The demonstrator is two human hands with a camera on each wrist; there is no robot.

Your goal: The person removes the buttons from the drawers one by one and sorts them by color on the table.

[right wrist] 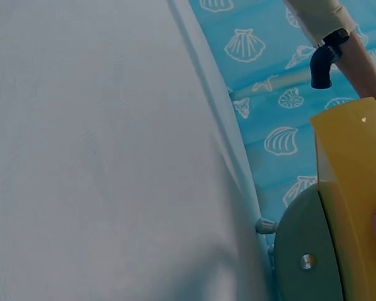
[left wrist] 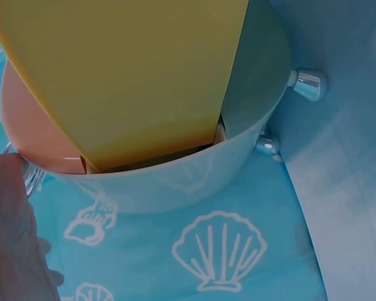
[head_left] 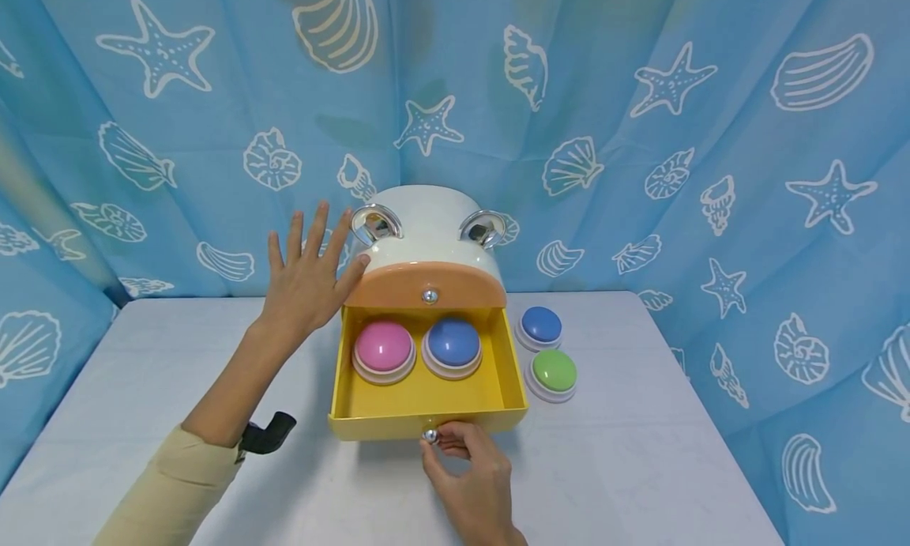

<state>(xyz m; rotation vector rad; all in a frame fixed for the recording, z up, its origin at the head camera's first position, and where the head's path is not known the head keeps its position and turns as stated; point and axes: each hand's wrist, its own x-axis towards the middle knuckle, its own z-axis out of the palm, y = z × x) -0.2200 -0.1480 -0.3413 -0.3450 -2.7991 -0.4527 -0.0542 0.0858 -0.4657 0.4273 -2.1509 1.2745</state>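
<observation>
Yellow drawer [head_left: 377,429]: extends from white cabinet [head_left: 430,214]; pink button [head_left: 384,347] and blue button [head_left: 453,343] inside.
Right hand [head_left: 475,476]: pinches chrome knob [head_left: 430,435].
Left hand [head_left: 306,287]: fingers straight, gripping nothing, at cabinet's left edge.
Drawer hazard: overpulling could unseat it; jerking could slide buttons.

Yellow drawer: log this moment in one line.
Right hand: pinches silver knob; left hand: spread at white cabinet; yellow drawer: open, holds pink button, blue button; tabletop: second blue button, green button
</observation>
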